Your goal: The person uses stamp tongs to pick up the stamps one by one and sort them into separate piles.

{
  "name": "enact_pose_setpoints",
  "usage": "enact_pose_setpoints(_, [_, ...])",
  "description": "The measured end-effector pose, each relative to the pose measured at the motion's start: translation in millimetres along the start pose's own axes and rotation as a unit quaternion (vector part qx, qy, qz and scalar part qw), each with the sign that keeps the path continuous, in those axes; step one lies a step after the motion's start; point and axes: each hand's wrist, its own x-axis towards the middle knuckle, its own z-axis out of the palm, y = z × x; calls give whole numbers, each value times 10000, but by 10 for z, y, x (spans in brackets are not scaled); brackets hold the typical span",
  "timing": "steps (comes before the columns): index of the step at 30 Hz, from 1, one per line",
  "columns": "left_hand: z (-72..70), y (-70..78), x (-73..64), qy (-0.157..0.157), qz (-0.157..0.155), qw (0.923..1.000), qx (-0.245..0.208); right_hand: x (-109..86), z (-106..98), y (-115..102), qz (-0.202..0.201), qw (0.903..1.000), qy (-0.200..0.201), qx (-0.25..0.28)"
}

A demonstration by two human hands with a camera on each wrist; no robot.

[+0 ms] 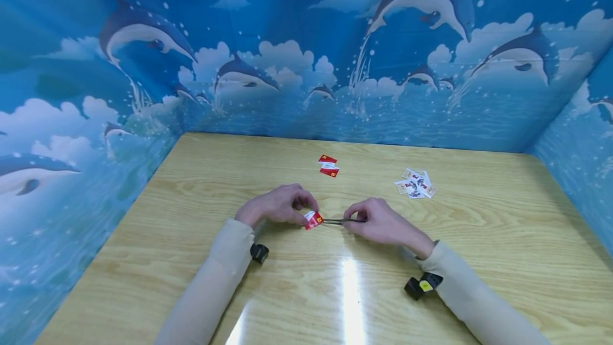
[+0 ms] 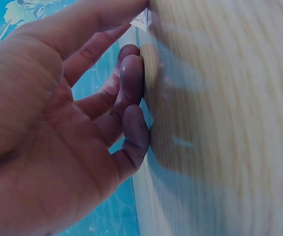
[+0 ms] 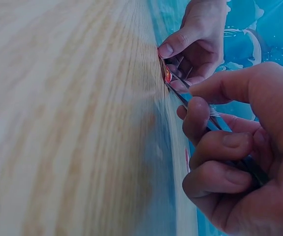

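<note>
In the head view a small red-and-white card (image 1: 314,221) lies near the middle of the wooden table. My left hand (image 1: 286,205) holds it between thumb and forefinger at its left and top edges. From the right, my right hand (image 1: 378,221) grips metal tweezers (image 1: 335,222), whose tips reach the card's right edge. The right wrist view shows the tweezers (image 3: 178,97) pinched between thumb and fingers, their two arms apart at the red card (image 3: 168,74). Only the hand's fingers (image 2: 132,81) show clearly in the left wrist view; the card is hardly visible there.
Behind the hands lie red-and-white card pieces (image 1: 329,172). Several overlapping white cards with printed figures (image 1: 415,184) lie at the back right. A blue dolphin-print sheet (image 1: 297,89) borders the wooden table (image 1: 215,174) at the back and sides.
</note>
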Motion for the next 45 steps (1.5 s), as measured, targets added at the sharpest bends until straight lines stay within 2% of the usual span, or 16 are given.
enact_pose_setpoints(10, [8,7,-3,11,-35,10000,6,12,8,-7,21,10000,-16,30])
enact_pose_setpoints(20, [8,6,-1,-8,91,10000,4,10,7,-11,10,9999,-13,121])
enact_pose_setpoints(29, [12,1,0,37,85,10000,-20,17,19,15,-23,9998,50,187])
enact_pose_setpoints(38, [-10,-40,-6,248,261,9990,-262,30,-36,32,55,9993,189,313])
enact_pose_setpoints(45, [-70,-92,16,647,556,9950,-512,67,-117,75,321,9981,387,363])
